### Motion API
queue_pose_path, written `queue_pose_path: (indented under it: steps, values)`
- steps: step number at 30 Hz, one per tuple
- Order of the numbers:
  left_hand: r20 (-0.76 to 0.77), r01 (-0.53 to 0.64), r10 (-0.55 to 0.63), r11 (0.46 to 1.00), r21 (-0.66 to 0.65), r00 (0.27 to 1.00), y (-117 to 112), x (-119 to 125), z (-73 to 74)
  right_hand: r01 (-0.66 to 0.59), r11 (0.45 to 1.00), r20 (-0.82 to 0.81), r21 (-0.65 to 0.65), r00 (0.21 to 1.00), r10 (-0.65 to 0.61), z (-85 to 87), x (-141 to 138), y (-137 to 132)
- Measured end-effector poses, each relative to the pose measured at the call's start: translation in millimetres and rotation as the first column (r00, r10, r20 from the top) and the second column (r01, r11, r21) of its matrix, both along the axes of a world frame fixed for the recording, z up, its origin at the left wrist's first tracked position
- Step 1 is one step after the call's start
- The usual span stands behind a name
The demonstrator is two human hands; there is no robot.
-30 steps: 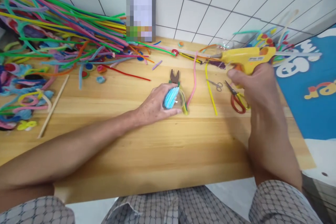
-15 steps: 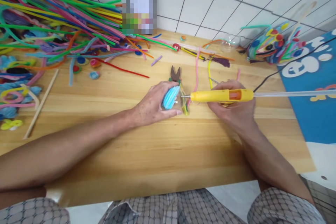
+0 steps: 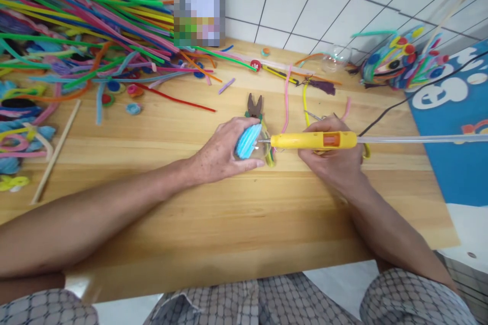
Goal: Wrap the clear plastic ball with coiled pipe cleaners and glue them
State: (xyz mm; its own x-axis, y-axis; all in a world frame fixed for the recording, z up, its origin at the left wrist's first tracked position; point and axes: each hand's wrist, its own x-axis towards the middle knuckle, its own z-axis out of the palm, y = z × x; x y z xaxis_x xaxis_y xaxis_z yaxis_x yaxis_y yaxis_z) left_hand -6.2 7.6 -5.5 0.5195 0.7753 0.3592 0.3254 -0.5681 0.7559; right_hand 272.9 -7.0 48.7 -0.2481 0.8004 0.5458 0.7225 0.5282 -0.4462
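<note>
My left hand (image 3: pixel 223 150) is wrapped round a clear plastic ball (image 3: pixel 262 151), part of which is covered with light blue pipe cleaner strips (image 3: pixel 248 141). In my right hand (image 3: pixel 335 160) is a yellow hot glue gun (image 3: pixel 301 140), held level with its metal nozzle pointing left. The nozzle tip is at the edge of the blue strips; whether it touches them I cannot tell. A clear glue stick (image 3: pixel 415 139) juts from the gun's back end. Just beyond the ball lie pliers (image 3: pixel 255 105), their jaws apart and their handles partly hidden by my left hand and the ball.
Many coloured pipe cleaners (image 3: pixel 114 15) are heaped at the back left, near a wooden stick (image 3: pixel 57 150). A yellow cutter knife (image 3: pixel 281 75), a purple tassel (image 3: pixel 322 86) and another clear ball (image 3: pixel 335 58) lie at the back. A colourful fish-like craft (image 3: pixel 389 63) stands right, with a black cord (image 3: pixel 396 106) nearby.
My right hand has moved the glue gun slightly left, bringing its nozzle over the ball to the edge of the blue strips. My left hand stays in place with the ball.
</note>
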Motion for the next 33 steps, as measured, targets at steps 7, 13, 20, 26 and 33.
queue_pose_path:
  steps: [7, 13, 20, 26, 33]
  values:
    - [0.000, 0.000, 0.000, 1.000, 0.012, 1.000, 0.1, 0.1, -0.4, -0.005, 1.000, 0.025, 0.002, 1.000, 0.005, 0.6, -0.7, -0.3]
    - [-0.027, -0.004, 0.004, 1.000, 0.023, 1.000, 0.4, -0.6, -0.9, -0.017, 0.999, 0.052, 0.031, 0.999, 0.015, -1.2, 0.9, 1.8]
    - [-0.030, -0.013, 0.015, 0.997, 0.070, 0.999, -0.6, -0.6, -2.3, -0.076, 0.993, 0.033, 0.090, 0.997, 0.074, -3.1, 1.3, 5.6]
    - [-0.035, -0.005, 0.007, 0.998, 0.056, 0.999, -0.7, -0.5, -0.3, -0.064, 0.995, 0.020, 0.075, 0.998, 0.063, -5.8, 3.3, 6.0]
    - [-0.020, -0.007, 0.008, 0.999, 0.052, 1.000, -0.4, -0.3, -0.7, -0.056, 0.997, 0.023, 0.058, 0.998, 0.055, -9.0, 4.7, 6.3]
